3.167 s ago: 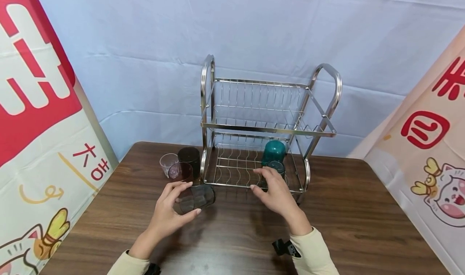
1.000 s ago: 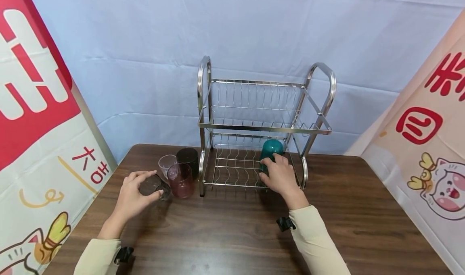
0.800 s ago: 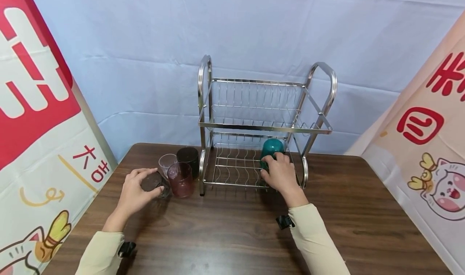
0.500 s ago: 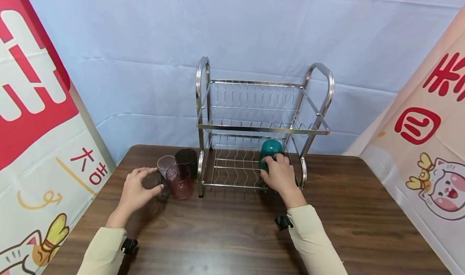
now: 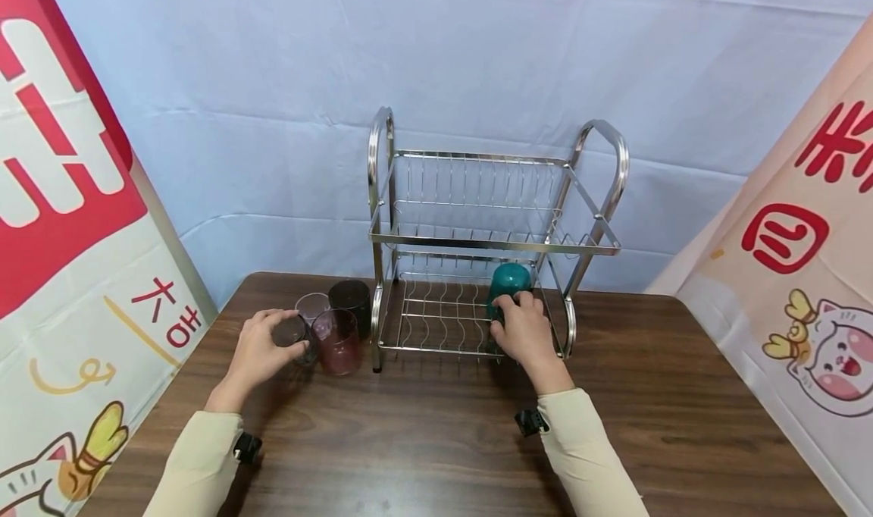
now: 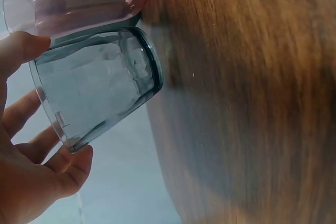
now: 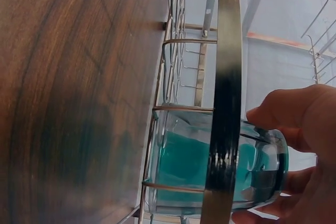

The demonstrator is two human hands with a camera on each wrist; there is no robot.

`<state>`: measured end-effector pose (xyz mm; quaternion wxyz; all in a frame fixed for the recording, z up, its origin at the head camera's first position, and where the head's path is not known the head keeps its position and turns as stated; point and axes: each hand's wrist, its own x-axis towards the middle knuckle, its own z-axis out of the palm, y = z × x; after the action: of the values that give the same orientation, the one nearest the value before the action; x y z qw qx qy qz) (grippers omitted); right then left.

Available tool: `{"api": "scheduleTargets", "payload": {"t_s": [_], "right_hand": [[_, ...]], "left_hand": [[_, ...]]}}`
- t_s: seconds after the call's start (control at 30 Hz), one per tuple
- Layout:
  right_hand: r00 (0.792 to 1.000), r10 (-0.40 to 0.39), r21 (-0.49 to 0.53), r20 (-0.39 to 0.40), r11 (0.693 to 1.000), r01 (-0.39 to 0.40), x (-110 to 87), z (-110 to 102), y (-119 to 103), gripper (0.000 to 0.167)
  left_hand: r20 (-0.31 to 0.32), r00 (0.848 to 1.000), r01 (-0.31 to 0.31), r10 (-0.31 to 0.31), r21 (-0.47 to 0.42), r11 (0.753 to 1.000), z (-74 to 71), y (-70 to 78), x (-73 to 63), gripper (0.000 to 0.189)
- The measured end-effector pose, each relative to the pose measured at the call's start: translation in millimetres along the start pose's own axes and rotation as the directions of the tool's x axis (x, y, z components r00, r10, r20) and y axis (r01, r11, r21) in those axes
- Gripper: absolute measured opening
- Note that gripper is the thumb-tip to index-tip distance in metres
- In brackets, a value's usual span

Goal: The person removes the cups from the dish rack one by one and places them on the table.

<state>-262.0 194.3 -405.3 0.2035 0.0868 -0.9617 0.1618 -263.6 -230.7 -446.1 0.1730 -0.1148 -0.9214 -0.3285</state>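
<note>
My left hand [image 5: 255,358] holds a smoky grey glass tumbler [image 6: 94,72] by its rim, thumb on one side and fingers on the other. The tumbler is upright, its base at the table, close beside a pink glass [image 5: 339,343]. My right hand [image 5: 528,335] grips the base end of an upside-down clear greyish glass [image 7: 257,166] at the front of the rack's lower tier. Directly behind that one, a teal glass [image 5: 510,277] is also upside down on the wires. My right hand hides most of the clear greyish glass in the head view.
A two-tier metal dish rack [image 5: 491,242] stands at the back of the wooden table [image 5: 409,441]. Left of it are a dark brown glass [image 5: 351,305] and a small clear glass [image 5: 312,305], behind the pink glass. A pale cloth [image 5: 273,123] hangs behind the table.
My left hand has carried the grey tumbler from in front of the rack leftward to the pink glass, turning it upright. My right hand has taken hold of the clear greyish glass.
</note>
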Motion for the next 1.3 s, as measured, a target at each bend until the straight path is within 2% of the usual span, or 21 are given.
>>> {"api": "scheduleTargets", "payload": {"t_s": [0.2, 0.47, 0.93, 1.3], "right_hand": [[1.0, 0.009, 0.037, -0.016, 0.999, -0.008, -1.6, 3, -2, 0.031], [0.998, 0.068, 0.046, 0.003, 0.997, -0.068, -4.9, 7, -4, 0.038], [0.997, 0.081, 0.02, 0.014, 0.996, -0.081, -4.6, 10, -6, 0.04], [0.997, 0.075, 0.024, -0.002, 0.997, -0.075, -6.2, 11, -7, 0.038]], "left_hand": [[0.03, 0.999, 0.028, -0.028, 0.016, 0.999, -0.4, 0.1, 3.1, 0.055], [0.084, 0.996, 0.017, -0.021, 0.04, 0.999, -0.9, 3.3, 7.4, 0.054], [0.086, 0.996, 0.005, -0.01, 0.066, 0.998, 4.9, 5.1, 8.6, 0.056], [0.09, 0.995, -0.04, 0.032, 0.091, 0.995, 5.2, 4.5, 9.5, 0.057]]}}
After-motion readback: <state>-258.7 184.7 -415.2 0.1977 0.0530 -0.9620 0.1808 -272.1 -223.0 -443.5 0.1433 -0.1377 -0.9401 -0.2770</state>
